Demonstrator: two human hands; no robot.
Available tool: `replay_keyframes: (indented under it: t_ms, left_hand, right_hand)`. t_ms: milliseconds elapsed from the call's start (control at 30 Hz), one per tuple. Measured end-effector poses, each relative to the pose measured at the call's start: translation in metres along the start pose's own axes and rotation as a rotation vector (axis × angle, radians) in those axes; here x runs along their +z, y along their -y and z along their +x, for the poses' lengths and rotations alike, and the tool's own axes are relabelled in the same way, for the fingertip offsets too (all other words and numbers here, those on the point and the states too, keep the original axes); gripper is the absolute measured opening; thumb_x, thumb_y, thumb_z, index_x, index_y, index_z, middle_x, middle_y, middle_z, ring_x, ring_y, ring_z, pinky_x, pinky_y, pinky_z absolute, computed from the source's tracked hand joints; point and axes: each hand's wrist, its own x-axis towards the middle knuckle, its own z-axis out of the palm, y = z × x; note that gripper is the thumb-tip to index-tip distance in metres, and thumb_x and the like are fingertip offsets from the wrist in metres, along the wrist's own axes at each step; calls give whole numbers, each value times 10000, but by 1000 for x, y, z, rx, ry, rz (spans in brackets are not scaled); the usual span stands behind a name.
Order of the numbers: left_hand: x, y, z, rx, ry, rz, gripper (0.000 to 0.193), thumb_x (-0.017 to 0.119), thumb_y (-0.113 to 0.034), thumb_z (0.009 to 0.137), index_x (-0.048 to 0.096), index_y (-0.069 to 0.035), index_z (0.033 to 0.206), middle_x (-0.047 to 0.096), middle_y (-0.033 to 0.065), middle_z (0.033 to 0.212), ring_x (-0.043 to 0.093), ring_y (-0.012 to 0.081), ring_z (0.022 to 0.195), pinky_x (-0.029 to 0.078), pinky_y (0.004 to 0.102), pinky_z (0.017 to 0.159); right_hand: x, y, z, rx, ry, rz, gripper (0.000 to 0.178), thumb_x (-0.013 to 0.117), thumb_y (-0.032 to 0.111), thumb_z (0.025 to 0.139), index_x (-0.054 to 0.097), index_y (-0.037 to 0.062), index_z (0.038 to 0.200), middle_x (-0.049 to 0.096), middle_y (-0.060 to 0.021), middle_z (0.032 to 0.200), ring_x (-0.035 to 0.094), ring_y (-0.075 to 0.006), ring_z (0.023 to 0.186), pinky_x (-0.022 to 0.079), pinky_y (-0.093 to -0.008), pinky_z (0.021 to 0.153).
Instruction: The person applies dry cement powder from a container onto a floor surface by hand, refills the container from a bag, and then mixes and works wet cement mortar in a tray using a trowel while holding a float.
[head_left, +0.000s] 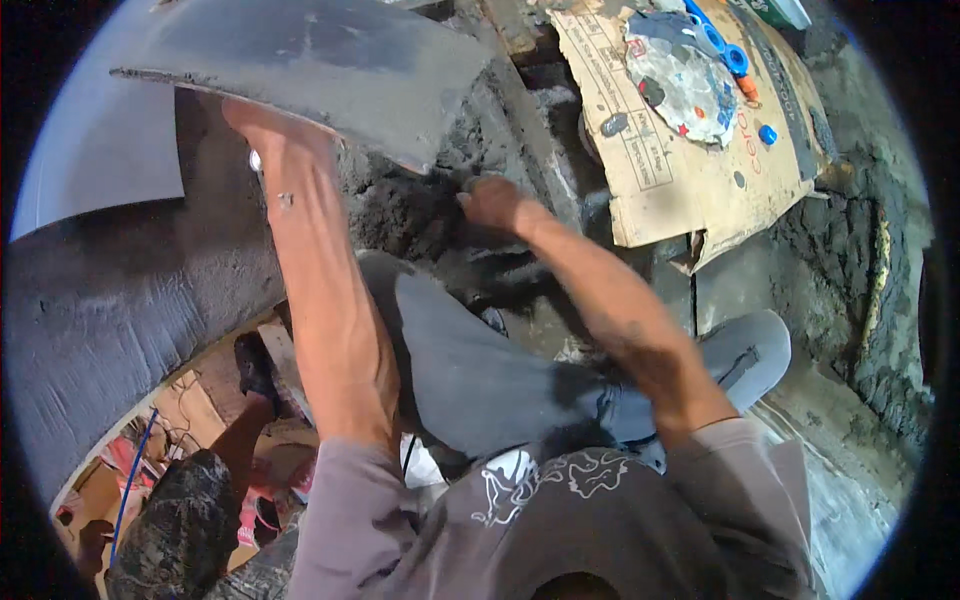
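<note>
A large grey tile (330, 60) with a dusty, mortar-smeared face slants across the upper left, its near edge lifted above the bed of wet mortar (400, 205). My left hand (250, 122) is at that near edge and holds it from underneath; the tile hides its fingers. Over the dark, lumpy mortar, to the right of the tile's corner, my right hand (492, 204) is closed. Shadow and blur keep me from making out what, if anything, is in it. My bent knee in grey trousers (480, 350) lies below both hands.
A flattened cardboard sheet (690, 195) at the upper right carries a crumpled plastic bag (680, 75), blue rings (735, 60) and a blue cap (767, 134). Rough mortar (850, 270) lies right of it. At lower left another person's leg (245, 440) stands among scraps, below a grey slab (130, 310).
</note>
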Motion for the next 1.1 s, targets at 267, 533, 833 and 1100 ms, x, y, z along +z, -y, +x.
replay_keyframes:
  t_ms: [267, 533, 833, 1100]
  left_hand:
    - [-23, -29, 5, 8, -6, 49, 357, 603, -232, 854, 537, -15, 1130, 591, 88, 1029, 575, 228, 885, 515, 372, 776]
    - [-45, -40, 0, -1, -21, 52, 355, 589, -242, 859, 539, -20, 1131, 589, 86, 1036, 572, 229, 895, 512, 377, 783]
    - [-68, -60, -15, 10, -42, 53, 354, 575, -254, 865, 541, -25, 1132, 587, 85, 1045, 570, 230, 907, 509, 382, 790]
    - [-75, -60, -21, 0, -46, 61, 354, 562, -264, 869, 543, -30, 1133, 585, 84, 1052, 567, 231, 918, 507, 386, 797]
  right_hand:
    - [-23, 19, -116, 432, 20, 127, 544, 461, 392, 928, 537, -148, 928, 622, -322, 825, 640, -422, 856, 513, -486, 721]
    - [44, 72, -137, 572, 156, 501, 500, 584, 347, 830, 524, -149, 838, 603, -332, 762, 631, -444, 766, 501, -471, 685]
    - [41, 106, -111, 712, 117, 1218, 381, 568, 260, 856, 560, -55, 642, 571, -149, 579, 603, -230, 507, 493, -379, 511]
    - [-7, 89, -81, 456, 85, 1138, 390, 525, 290, 903, 604, -42, 712, 562, -161, 560, 565, -248, 468, 474, -408, 451]
